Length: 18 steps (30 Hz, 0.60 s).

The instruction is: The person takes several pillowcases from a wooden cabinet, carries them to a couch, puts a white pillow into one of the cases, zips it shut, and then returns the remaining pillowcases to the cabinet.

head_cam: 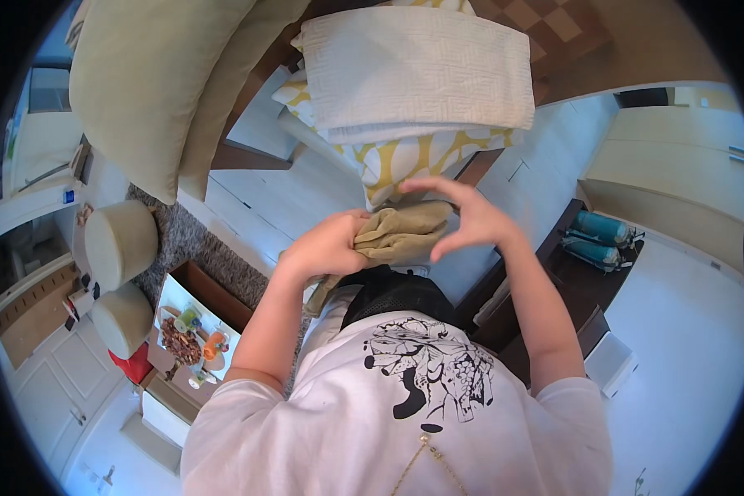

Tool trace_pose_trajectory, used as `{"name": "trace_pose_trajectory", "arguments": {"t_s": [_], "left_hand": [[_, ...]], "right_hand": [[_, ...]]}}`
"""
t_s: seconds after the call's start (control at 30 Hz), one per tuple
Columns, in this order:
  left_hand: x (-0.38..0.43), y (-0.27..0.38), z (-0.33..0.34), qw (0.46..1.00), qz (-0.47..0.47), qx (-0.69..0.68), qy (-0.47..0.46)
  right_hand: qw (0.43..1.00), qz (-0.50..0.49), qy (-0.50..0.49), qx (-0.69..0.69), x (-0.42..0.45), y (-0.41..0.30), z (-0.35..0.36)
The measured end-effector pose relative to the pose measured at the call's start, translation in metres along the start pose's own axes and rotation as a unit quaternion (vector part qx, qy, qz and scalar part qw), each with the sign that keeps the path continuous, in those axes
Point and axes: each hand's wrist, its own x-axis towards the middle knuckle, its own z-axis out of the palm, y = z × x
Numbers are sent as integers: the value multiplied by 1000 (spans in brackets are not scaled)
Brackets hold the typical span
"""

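Observation:
In front of my waist, my left hand (332, 245) grips a bunched khaki cloth (403, 232), its thumb and fingers closed over the near side. A loose end of the cloth hangs below that wrist. My right hand (465, 217) is spread in a C shape around the far end of the bundle, thumb and fingers apart. Whether a fingertip of it touches the cloth I cannot tell. Just beyond lies a folded white quilted textile (415, 71) on top of yellow-and-white patterned fabric (403, 161).
A beige cushion (155, 80) fills the upper left. Round stools (123, 235) and a table (232, 338) with food and small items stand left on a grey rug (204, 248). At right, a dark shelf unit (576, 273) carries teal rolled items (601, 229).

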Motion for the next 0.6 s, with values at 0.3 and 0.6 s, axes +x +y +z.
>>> {"name": "trace_pose_trajectory", "arguments": {"t_s": [0.3,0.6], "left_hand": [[29,48,-31,999,-33,-14,10],[37,49,-35,994,-61,77,56]], "right_hand": [[970,81,195,122,-37,-33,4],[954,65,288,58,-60,-43,-10]]}}
